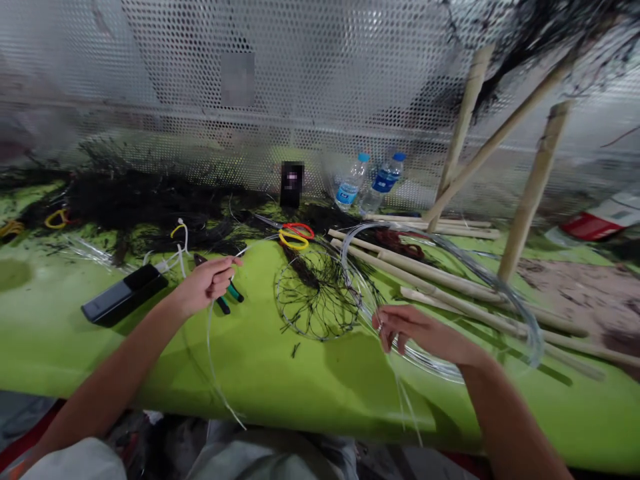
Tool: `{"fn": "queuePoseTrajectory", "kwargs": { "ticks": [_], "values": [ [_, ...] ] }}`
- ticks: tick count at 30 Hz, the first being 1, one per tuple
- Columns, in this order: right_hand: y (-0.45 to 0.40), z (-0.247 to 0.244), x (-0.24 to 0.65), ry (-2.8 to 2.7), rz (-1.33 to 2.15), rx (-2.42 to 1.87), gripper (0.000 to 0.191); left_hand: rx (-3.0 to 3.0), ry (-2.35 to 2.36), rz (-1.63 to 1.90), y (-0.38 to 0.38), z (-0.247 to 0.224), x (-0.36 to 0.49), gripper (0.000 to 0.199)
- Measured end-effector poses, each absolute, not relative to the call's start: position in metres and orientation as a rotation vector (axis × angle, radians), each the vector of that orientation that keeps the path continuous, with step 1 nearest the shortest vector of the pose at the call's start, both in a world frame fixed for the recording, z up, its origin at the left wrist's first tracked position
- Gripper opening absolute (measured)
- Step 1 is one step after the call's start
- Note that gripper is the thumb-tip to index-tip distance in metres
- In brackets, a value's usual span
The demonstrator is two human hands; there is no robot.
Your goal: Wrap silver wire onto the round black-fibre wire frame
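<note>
1. Pinches a pale wire (209, 340) in the left hand (220, 277), thumb and fingers closed on it, with one length hanging toward the near edge of the table (280, 393) and another slanting up rightward toward the scissors (294, 240).
2. Grasps thin strands (411, 409) in the right hand (403, 327), fingertips drawn together, with tails dangling below.
3. See the coil (534, 340) just beside the right hand — far nearer to it than to the left — spread over the sticks (457, 305), long way running from far left to near right, much like the sticks.
4. See also the hoop (320, 339) with dark threads (316, 287), lying on the table between both hands.
5. Angles the left forearm (120, 370) up to the right, hand raised in front of the pliers (235, 291); angles the right forearm (505, 407) up to the left, wrist bent, fingers pointing left and down.
6. Cannot tell of any join between wire, strands and coil.
</note>
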State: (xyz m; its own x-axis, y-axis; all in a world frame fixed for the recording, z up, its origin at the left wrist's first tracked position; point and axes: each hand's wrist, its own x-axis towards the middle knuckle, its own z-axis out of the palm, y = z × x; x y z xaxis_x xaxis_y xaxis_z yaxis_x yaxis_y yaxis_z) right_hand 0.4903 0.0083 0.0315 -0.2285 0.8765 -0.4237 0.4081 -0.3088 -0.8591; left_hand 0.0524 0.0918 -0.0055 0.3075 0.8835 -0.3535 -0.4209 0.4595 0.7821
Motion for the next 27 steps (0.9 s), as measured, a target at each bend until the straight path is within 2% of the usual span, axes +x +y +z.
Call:
{"fn": "queuePoseTrajectory", "kwargs": {
  "ticks": [3,6,7,10,15,27],
  "values": [
    [0.044,0.059,0.471,-1.654,1.134,-1.765,0.034,0.653,0.936,0.907,0.103,-0.019,0.054,0.008],
    [0.116,0.074,0.421,-1.651,0.765,-1.792,0.020,0.669,0.968,0.900,0.105,-0.029,0.059,0.010],
    [0.146,0.073,0.399,-1.651,0.705,-1.793,0.022,0.672,0.973,0.899,0.104,-0.030,0.060,0.011],
    [0.239,0.055,0.330,-1.586,0.652,-1.867,0.038,0.677,0.979,0.900,0.101,-0.033,0.064,0.015],
    [0.335,0.006,0.255,-1.281,0.501,-2.017,0.042,0.674,0.987,0.893,0.098,-0.037,0.064,0.026],
    [0.393,-0.040,0.243,-1.084,0.238,-1.986,0.045,0.604,0.984,0.851,0.097,-0.045,0.068,0.034]
  ]
}}
